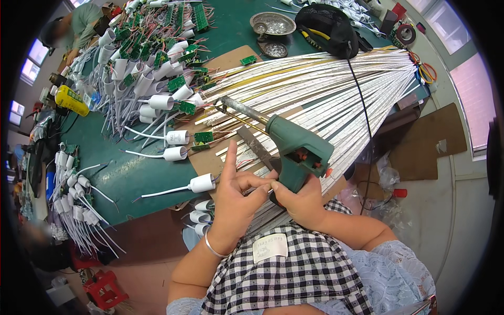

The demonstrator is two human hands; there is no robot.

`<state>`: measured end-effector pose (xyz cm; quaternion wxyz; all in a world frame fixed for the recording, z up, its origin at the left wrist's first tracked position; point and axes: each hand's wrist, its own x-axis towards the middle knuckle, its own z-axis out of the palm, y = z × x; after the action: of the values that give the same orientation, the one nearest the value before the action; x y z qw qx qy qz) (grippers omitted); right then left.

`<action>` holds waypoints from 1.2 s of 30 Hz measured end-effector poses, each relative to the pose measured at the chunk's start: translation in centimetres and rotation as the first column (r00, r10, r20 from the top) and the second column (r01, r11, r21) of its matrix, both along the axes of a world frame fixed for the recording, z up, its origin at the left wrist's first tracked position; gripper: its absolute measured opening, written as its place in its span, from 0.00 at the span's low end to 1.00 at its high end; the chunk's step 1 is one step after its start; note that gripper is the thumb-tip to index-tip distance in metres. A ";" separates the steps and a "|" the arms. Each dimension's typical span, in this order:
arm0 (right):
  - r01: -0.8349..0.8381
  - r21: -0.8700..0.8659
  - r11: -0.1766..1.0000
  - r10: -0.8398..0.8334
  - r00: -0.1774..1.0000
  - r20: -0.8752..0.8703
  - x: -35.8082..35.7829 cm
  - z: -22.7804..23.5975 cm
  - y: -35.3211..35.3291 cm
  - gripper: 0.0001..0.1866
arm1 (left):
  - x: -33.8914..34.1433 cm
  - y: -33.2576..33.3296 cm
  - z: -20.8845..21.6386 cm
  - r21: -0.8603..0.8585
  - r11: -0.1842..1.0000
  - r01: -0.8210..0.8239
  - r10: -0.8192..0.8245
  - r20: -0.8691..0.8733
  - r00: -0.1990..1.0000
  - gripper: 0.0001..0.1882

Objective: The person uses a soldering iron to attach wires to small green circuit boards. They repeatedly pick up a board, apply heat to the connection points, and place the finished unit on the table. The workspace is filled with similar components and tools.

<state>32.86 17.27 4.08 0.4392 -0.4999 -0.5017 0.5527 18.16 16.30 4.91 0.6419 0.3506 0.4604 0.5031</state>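
Note:
My right hand [303,203] grips the handle of a dark green soldering gun [299,140]. Its metal barrel and thin brass tube point up and left, over the ends of long white LED strips [320,100]. Beside it is my left hand [237,197], index finger stretched out, thumb and other fingers closed by my right thumb. Whatever those fingers pinch, if anything, is too small to make out. A flat metal bar [257,148] lies under the gun. Left of my left hand rests a white cylindrical lamp cap [202,182] with a white cable; a green circuit board [203,136] lies beyond.
Many wired lamp caps with circuit boards [152,63] are heaped at the far left, more [79,202] at the near left edge. A metal bowl [273,24] and black cap [326,30] stand at the back. A black cord [362,100] crosses the strips. Another person [81,26] sits far left.

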 end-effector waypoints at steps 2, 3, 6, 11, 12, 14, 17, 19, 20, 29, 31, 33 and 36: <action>-0.005 -0.010 1.000 0.005 1.000 0.015 0.0 0.1 0.0 0.11 | 0.0 0.0 0.0 -0.001 1.000 0.001 -0.001 0.008 1.000 0.49; -0.010 -0.013 1.000 0.010 1.000 0.002 0.0 0.2 0.0 0.10 | 0.0 0.0 0.0 -0.002 1.000 0.002 -0.002 0.011 1.000 0.49; -0.023 -0.013 1.000 0.022 1.000 -0.020 0.0 0.4 0.0 0.10 | 0.0 0.0 -0.1 -0.007 1.000 -0.006 0.006 0.015 1.000 0.49; -0.031 -0.010 0.999 0.031 0.999 0.016 0.1 0.4 0.1 0.11 | 0.0 0.0 -0.1 -0.008 1.000 -0.002 0.002 0.009 1.000 0.48; -0.030 -0.026 0.999 0.030 1.000 0.009 0.1 0.3 0.1 0.11 | 0.0 0.0 -0.1 -0.007 1.000 -0.001 0.001 0.009 1.000 0.48; -0.026 -0.057 0.998 0.026 1.000 -0.005 0.1 0.3 0.1 0.12 | 0.1 0.1 -0.2 -0.009 1.000 -0.002 0.003 0.016 1.000 0.48; -0.035 -0.078 0.996 0.035 0.999 -0.003 0.1 0.4 0.1 0.12 | 0.1 0.1 -0.1 -0.007 1.000 -0.004 0.004 0.025 1.000 0.48; -0.015 -0.034 0.999 0.014 1.000 -0.011 -0.1 0.3 0.1 0.11 | 0.1 0.1 -0.1 -0.006 1.000 -0.004 0.004 0.030 1.000 0.48; -0.004 -0.012 1.000 0.004 1.000 -0.015 -0.1 0.3 0.1 0.10 | 0.0 0.1 -0.1 -0.006 1.000 -0.004 0.004 0.032 0.999 0.48; -0.013 -0.029 0.999 0.011 0.999 -0.038 -0.1 0.4 0.0 0.10 | 0.2 0.1 0.2 -0.048 0.998 -0.034 0.037 0.057 0.998 0.47; -0.017 -0.022 1.000 0.017 0.999 -0.027 -0.1 0.3 0.1 0.10 | 0.2 0.1 0.2 -0.047 0.998 -0.034 0.036 0.056 0.998 0.47; -0.018 -0.018 1.000 0.018 0.999 -0.031 -0.1 0.3 0.1 0.10 | 0.2 0.1 0.2 -0.051 0.998 -0.033 0.036 0.054 0.998 0.47; -0.015 -0.018 1.000 0.014 0.999 -0.043 0.0 0.2 0.1 0.10 | 0.2 0.1 0.3 -0.064 0.997 -0.035 0.038 0.050 0.998 0.47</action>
<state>32.84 17.32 4.29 0.4413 -0.4880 -0.4908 0.5712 18.40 16.41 5.22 0.6550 0.3088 0.4655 0.5088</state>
